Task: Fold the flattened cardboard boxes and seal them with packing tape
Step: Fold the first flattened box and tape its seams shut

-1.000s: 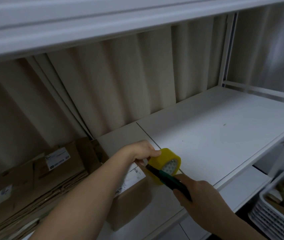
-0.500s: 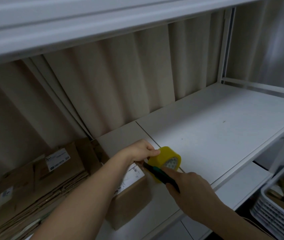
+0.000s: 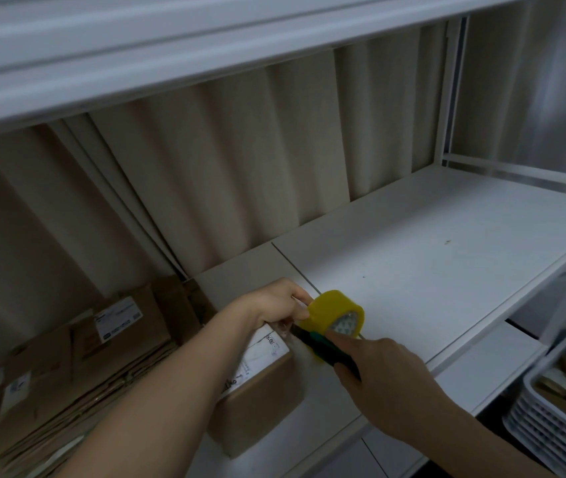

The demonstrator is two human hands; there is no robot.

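- We are holding the yellow tape roll (image 3: 335, 313) with our left hand (image 3: 274, 305), fingers curled round its near side, just above the folded cardboard box (image 3: 260, 405)
- We are gripping a green and black knife (image 3: 323, 345) in our right hand (image 3: 385, 384), its tip lying against the roll's lower edge
- The box is sitting on the white shelf (image 3: 429, 263), a white label facing up, beneath our left wrist
- Flattened boxes (image 3: 78, 367) are lying stacked to the left, below the shelf
- A white basket (image 3: 550, 422) is standing at lower right, holding tape rolls
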